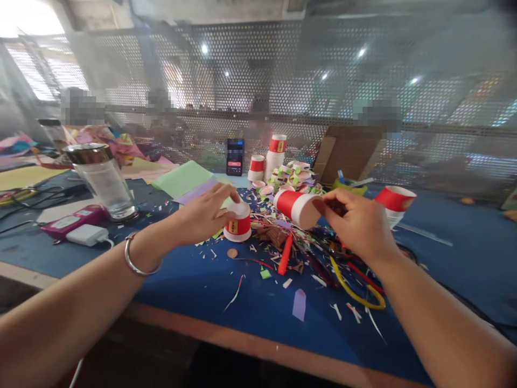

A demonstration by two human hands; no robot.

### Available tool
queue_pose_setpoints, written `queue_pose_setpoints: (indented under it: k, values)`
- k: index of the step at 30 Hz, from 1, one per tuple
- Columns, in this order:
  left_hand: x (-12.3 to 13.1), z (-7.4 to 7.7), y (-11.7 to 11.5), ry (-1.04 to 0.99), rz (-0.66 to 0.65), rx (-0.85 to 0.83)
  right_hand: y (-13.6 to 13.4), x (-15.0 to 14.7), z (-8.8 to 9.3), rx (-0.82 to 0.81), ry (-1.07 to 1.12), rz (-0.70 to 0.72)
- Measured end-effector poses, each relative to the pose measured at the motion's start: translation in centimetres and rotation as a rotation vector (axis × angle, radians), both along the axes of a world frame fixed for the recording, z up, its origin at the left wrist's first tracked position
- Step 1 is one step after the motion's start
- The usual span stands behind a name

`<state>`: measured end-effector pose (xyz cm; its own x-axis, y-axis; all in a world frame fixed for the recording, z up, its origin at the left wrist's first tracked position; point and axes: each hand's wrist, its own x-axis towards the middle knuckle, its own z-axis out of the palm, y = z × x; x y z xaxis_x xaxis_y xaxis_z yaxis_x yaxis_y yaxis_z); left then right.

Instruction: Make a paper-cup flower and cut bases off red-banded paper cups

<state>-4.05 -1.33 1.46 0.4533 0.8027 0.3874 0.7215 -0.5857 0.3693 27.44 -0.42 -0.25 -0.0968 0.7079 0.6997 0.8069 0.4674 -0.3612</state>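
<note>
My left hand (pixel 204 213) rests its fingers over an upside-down red-and-white paper cup (pixel 238 223) standing on the blue table (pixel 226 302). A metal bangle circles that wrist. My right hand (pixel 357 223) is closed round the rim of a second red-and-white paper cup (pixel 297 207), held on its side with its base pointing left. Paper scraps and strips (pixel 299 253) lie under and between the two hands.
Stacked cups (pixel 274 153) and small paper flowers (pixel 297 178) stand behind, beside a phone (pixel 235 156). Another cup (pixel 395 202) sits at the right. A glass jar (pixel 103 180), a charger (pixel 86 234) and coloured paper sheets lie at the left. A perforated metal screen closes the back.
</note>
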Motion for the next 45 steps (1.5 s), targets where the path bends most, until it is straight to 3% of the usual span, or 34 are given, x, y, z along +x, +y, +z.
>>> queue_pose_setpoints:
  k: [3, 9, 15, 19, 23, 25, 28, 35, 41, 45]
  values:
    - [2.0, 0.6, -0.8, -0.263, 0.04, 0.014, -0.4, -0.6, 0.0, 0.0, 0.008, 0.007]
    - [8.4, 0.1, -1.9, -0.902, -0.179, -0.809, -1.3, -1.6, 0.0, 0.053, 0.064, 0.003]
    - [10.9, -0.5, -1.4, -1.278, -0.076, -0.911, -1.5, -1.7, -0.2, 0.049, 0.115, 0.037]
    - [10.7, -1.2, -0.8, -1.261, -0.152, -0.789, -1.7, -2.3, -0.6, 0.041, 0.106, 0.093]
    - [10.0, -3.2, 0.8, -1.036, -0.131, -0.586, -2.4, -3.0, -0.2, 0.024, 0.049, 0.187]
    - [9.6, -4.3, 1.7, -0.9, -0.113, -0.465, -2.9, -2.8, 0.3, -0.076, -0.048, 0.254]
    - [9.4, -5.4, 2.3, -0.865, -0.131, -0.431, -3.7, -1.3, 0.8, -0.272, -0.208, 0.265]
    - [9.3, -4.5, 0.6, -0.848, -0.242, -0.497, -5.5, 5.2, -1.7, -0.557, -0.402, -0.055]
    - [10.0, -3.8, -0.5, -1.156, -0.293, -0.792, -6.2, 5.5, -2.6, -0.6, -0.411, -0.054]
    - [10.3, -4.1, -0.2, -1.264, -0.239, -0.841, -6.4, 4.9, -2.1, -0.621, -0.366, -0.041]
